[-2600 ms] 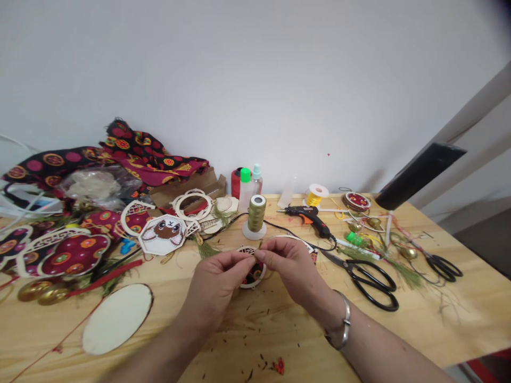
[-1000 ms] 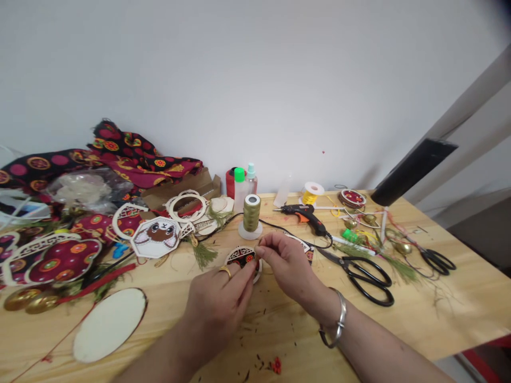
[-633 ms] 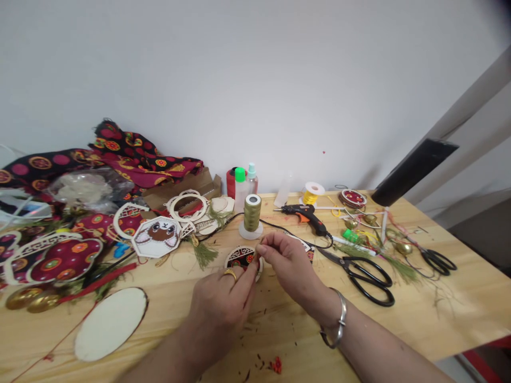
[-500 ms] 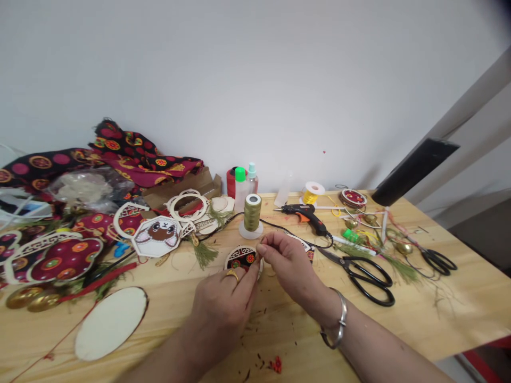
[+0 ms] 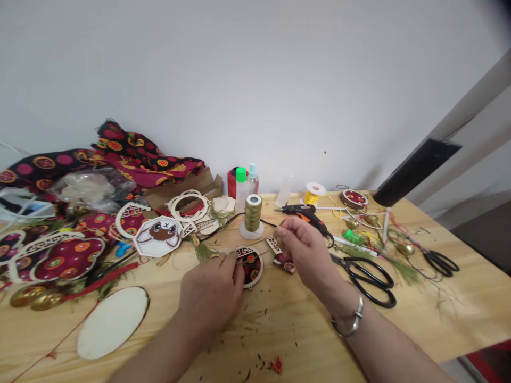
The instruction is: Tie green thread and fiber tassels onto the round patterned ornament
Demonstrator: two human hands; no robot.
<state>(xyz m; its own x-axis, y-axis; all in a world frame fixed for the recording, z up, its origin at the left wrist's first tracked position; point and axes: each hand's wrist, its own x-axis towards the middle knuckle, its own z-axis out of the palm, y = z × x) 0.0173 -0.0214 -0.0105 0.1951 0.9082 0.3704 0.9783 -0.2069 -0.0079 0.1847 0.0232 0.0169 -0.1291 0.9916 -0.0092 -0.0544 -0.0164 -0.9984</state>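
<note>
One red scrap [image 5: 277,365] lies nearest on the bench [image 5: 311,346]. Beyond it, the left hand [image 5: 213,284] curls its fingers over the left edge of a round ornament [image 5: 253,268], which lies flat between the hands. The right hand [image 5: 293,247] pinches olive thread [image 5: 259,244] drawn taut across the ornament's upper part; whether the left fingers also trap thread, I cannot tell. To do this well, I would judge, the left hand should press the rim firmly to the bench, and the pull should run low, smooth and even, lest the disc tilt or the strand snap. Just behind stands the olive spool [image 5: 253,215]; farther right, the glue gun's [image 5: 305,214] cord could snag loose thread.
</note>
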